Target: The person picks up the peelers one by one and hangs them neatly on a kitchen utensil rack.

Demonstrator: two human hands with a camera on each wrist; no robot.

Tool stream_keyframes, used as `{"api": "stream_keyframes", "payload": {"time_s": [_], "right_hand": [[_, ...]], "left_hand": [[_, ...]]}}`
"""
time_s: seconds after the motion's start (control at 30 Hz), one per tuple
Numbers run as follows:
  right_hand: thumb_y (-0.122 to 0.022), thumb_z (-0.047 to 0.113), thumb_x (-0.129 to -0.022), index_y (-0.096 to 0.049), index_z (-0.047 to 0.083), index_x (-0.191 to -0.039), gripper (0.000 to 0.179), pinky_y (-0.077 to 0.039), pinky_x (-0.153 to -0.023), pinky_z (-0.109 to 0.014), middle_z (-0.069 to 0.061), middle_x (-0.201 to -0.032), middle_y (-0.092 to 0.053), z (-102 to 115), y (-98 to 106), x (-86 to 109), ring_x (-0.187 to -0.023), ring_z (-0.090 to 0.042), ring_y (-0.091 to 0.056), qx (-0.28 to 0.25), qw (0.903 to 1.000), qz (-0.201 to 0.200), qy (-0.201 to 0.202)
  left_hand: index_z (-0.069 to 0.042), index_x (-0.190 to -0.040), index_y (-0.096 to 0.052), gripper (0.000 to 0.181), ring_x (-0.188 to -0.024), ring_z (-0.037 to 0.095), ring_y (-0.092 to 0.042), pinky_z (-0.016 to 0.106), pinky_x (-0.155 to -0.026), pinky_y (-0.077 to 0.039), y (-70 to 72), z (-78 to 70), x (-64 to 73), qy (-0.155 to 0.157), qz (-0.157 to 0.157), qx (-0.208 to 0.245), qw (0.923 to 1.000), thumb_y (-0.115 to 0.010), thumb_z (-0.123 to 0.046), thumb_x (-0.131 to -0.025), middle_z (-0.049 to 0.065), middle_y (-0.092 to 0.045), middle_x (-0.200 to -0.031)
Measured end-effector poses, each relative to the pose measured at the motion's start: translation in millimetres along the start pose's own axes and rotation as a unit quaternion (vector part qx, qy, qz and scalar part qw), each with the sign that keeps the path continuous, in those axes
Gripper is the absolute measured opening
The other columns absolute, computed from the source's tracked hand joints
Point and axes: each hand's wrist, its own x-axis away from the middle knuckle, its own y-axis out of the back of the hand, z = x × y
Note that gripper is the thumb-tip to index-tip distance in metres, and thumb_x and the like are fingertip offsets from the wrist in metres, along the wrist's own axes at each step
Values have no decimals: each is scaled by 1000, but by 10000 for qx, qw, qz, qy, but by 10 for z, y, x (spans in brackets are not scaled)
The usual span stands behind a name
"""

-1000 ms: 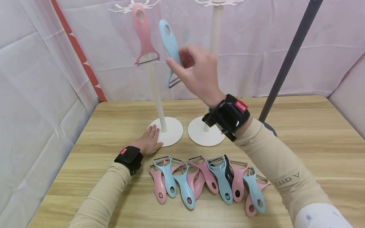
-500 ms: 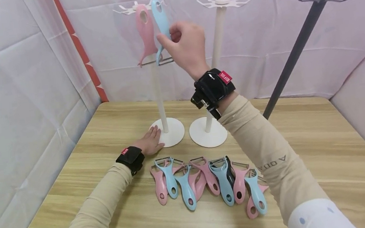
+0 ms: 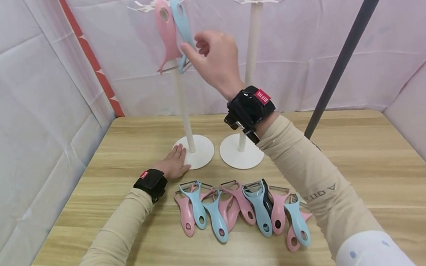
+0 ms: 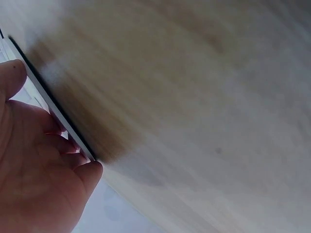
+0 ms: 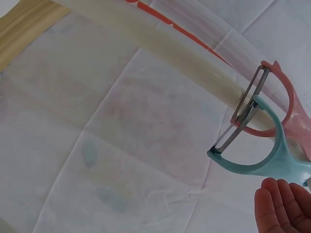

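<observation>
A pink peeler (image 3: 167, 34) and a light blue peeler (image 3: 181, 19) hang side by side from the left white hook stand (image 3: 182, 101), blades downward. Just right of the blue peeler is my right hand (image 3: 217, 59), its thumb close to the handle and its fingers loosely bent, apart from it. In the right wrist view, fingertips (image 5: 272, 194) show below the blue handle without gripping it. My left hand (image 3: 173, 163) rests flat on the stand's round base (image 3: 202, 152); the left wrist view shows its fingers at the base's edge.
Several pink, blue and black peelers (image 3: 217, 221) lie in an overlapping row on the wooden table (image 3: 165, 263). A second white hook stand (image 3: 252, 39) and a dark grey one (image 3: 343, 59), which looks slanted, stand to the right. Cloth walls (image 3: 14, 108) enclose the table.
My right hand has carried the blue peeler up and left to the left stand's hooks and let go of it. My left hand has stayed on the base.
</observation>
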Motion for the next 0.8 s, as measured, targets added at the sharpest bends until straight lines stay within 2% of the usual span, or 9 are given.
{"api": "stream_keyframes", "payload": {"time_s": [0.23, 0.37, 0.47, 0.53, 0.63, 0.73, 0.8], "right_hand": [[-64, 20, -84, -69, -1, -91, 23, -48, -68, -20, -10, -83, -67, -26, 33, 186, -73, -16, -62, -308, 9979, -72, 568], [-62, 15, -83, -65, -2, -75, 19, -43, -63, -22, -11, -70, -63, -52, 68, 319, -64, -19, -57, -360, 9941, -175, 1012], [-60, 10, -82, -61, -1, -67, 18, -38, -59, -24, -10, -63, -59, -91, 117, 440, -59, -19, -52, -329, 9902, -78, 1355], [-59, 8, -82, -59, 0, -65, 18, -39, -59, -24, -8, -61, -57, -141, 158, 532, -58, -18, -51, -398, 9868, 152, 1559], [-59, 4, -82, -59, 2, -65, 16, -43, -58, -23, -5, -61, -57, -261, 221, 698, -57, -13, -52, -569, 9781, 727, 1866], [-60, 0, -81, -59, 3, -67, 14, -48, -56, -22, -3, -62, -58, -411, 276, 901, -57, -10, -54, -769, 9663, 1348, 2051], [-60, 0, -81, -60, 3, -68, 13, -49, -55, -22, -2, -63, -59, -516, 308, 1043, -57, -9, -55, -737, 9619, 1615, 2080]], "left_hand": [[15, -139, -5, 66, -134, 40, 4, 43, -110, -5, 20, 26, 24, -18, 31, -4, 10000, -32, -30, -99, 32, 4, -145], [15, -138, -5, 66, -134, 40, 4, 43, -110, -6, 49, 9, 55, 12, 67, -32, 10000, -32, -30, -99, 32, 3, -145], [16, -138, -6, 65, -134, 41, 3, 43, -110, -6, 69, -14, 82, 22, 65, 3, 10000, -32, -28, -99, 32, 3, -145], [16, -138, -7, 65, -134, 41, 2, 44, -110, -7, 78, -29, 97, 1, 38, 19, 10000, -33, -28, -99, 33, 2, -145], [16, -138, -6, 65, -134, 41, 2, 44, -110, -7, 78, -42, 104, -18, 56, 12, 10000, -32, -29, -99, 32, 3, -145], [15, -138, -6, 65, -134, 41, 2, 44, -110, -7, 62, -39, 97, -53, 45, -44, 10000, -31, -30, -99, 33, 4, -145], [16, -138, -6, 65, -134, 41, 2, 44, -110, -7, 50, -36, 88, -77, 12, -30, 10000, -31, -29, -99, 33, 3, -144]]}}
